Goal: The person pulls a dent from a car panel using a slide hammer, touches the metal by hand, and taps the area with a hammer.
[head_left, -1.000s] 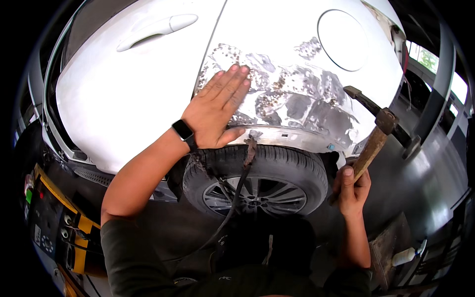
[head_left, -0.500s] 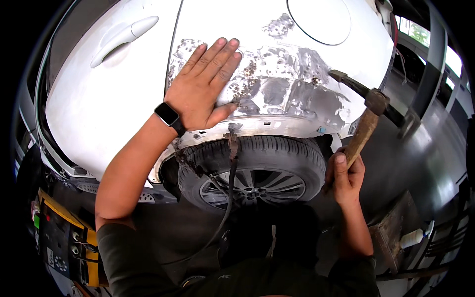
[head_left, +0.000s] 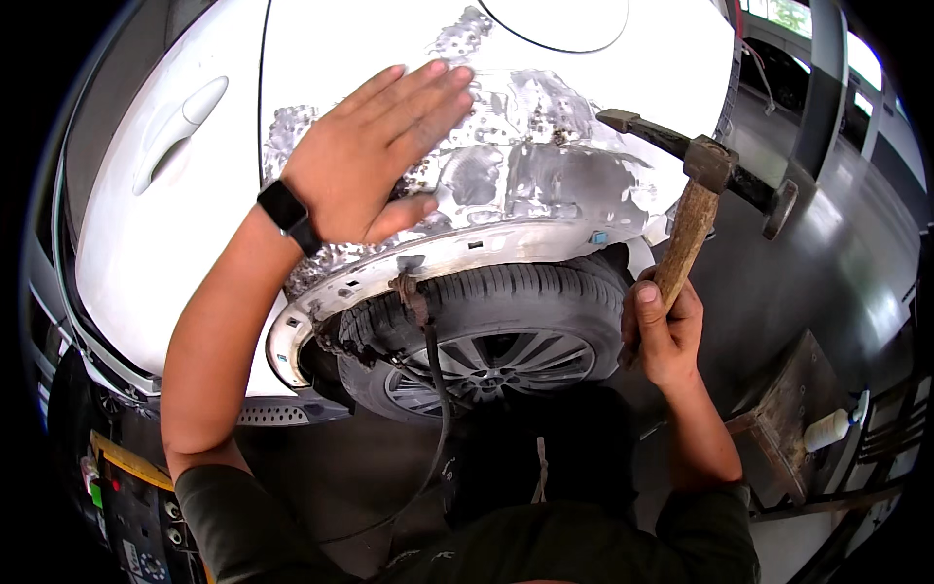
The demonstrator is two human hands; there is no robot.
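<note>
Head view looks down on a white car's rear quarter panel, sanded to bare grey metal above the wheel arch. The left hand lies flat on that bare patch, fingers spread only slightly and pointing up to the right, palm pressed to the metal; a black smartwatch sits on the wrist. The right hand is closed in a fist around the lower end of a wooden-handled hammer, held upright just right of the wheel arch with its dark metal head (long and narrow, set crosswise) near the panel's right edge but apart from it. Below the arch is the tyre with its spoked alloy wheel. A rusty clamp hangs at the arch lip, a dark cable trailing down from it. The door handle is at upper left. At lower right, what may be a white bottle lies on the floor.
</note>
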